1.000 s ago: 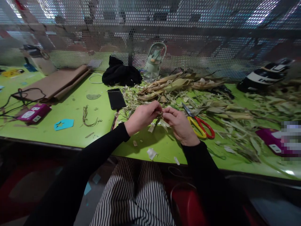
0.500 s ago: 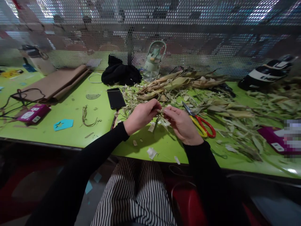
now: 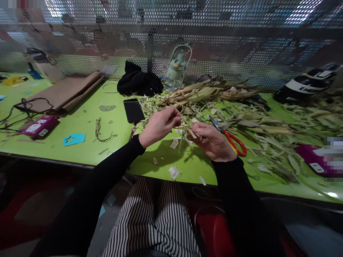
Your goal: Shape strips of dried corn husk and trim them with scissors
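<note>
Over the front part of the green table, my right hand (image 3: 211,141) is closed on a small bunch of husk strips (image 3: 184,127), whose pale ends stick out to the left and down. Just left of the bunch, my left hand (image 3: 160,125) has its fingertips pinched together. What lies between those fingertips is too small to make out. A pair of scissors (image 3: 234,142) with red and yellow handles lies beside my right hand, partly covered by it. Behind both hands spreads a heap of dried corn husks (image 3: 198,94) with torn shreds around it.
A black phone (image 3: 133,110) lies left of the shreds, near a black cloth (image 3: 139,84) and a green bottle (image 3: 176,71). Further left are a brown paper bag (image 3: 59,92), a purple box (image 3: 40,126) and a blue tag (image 3: 74,139). A black bottle (image 3: 305,84) lies at right.
My hands have moved apart. The left has risen slightly and the right has shifted right and turned, keeping the husk strips, which now show more between the hands.
</note>
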